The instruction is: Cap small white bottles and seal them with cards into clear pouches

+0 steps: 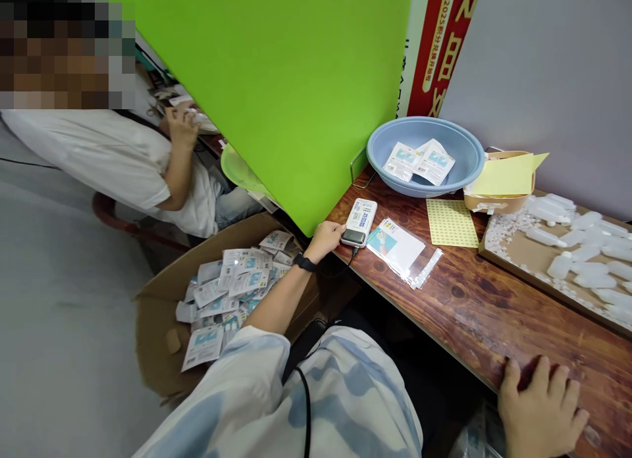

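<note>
My left hand (326, 239) is at the table's left edge, its fingers curled and closed at the side of a white power bank (363, 213) with a dark grey end. A black cable (351, 259) runs from that end over the edge. Beside the power bank lie clear plastic packets (397, 247) with a printed blue card and a narrow strip (427, 268). Far to the right, my right hand (540, 405) rests on the front edge of the wooden table (464, 313), fingers spread and holding nothing.
A blue basin (375, 162) holds printed packets. Near it are a yellow sticker sheet (451, 222), a small box (498, 201) and a cardboard tray (513, 267) of small white bottles. Left stand a green partition (276, 83), a carton (148, 326) of packets and a seated person (133, 162).
</note>
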{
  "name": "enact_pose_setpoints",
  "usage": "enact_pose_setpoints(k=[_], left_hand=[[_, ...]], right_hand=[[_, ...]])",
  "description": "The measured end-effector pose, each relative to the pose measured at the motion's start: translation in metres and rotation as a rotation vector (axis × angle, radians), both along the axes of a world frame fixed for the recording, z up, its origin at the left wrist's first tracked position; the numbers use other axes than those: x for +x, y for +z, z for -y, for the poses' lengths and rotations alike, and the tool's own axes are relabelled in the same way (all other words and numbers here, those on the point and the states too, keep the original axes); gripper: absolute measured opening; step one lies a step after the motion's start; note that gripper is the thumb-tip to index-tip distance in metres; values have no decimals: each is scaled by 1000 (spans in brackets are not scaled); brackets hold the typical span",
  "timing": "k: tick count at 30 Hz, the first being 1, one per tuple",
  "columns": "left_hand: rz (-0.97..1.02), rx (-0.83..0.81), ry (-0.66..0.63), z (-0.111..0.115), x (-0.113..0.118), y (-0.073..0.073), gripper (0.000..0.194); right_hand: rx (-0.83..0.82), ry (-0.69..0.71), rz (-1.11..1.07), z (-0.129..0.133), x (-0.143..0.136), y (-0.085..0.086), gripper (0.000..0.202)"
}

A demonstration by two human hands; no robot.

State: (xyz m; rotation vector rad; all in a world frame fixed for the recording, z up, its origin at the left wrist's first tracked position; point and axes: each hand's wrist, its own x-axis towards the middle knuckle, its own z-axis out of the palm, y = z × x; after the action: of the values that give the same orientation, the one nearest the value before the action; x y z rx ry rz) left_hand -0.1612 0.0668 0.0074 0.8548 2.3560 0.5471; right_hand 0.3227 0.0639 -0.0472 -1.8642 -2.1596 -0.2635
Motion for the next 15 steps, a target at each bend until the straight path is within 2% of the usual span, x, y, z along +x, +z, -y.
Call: enact_pose_setpoints(k=[6,15], left_hand=[[100,19,-20,0,6,6,42],[48,-83,-50,-15,1,5,36]], right_hand=[[6,7,-22,0,-2,2,65],[-10,-13,1,-1,-1,1,65]])
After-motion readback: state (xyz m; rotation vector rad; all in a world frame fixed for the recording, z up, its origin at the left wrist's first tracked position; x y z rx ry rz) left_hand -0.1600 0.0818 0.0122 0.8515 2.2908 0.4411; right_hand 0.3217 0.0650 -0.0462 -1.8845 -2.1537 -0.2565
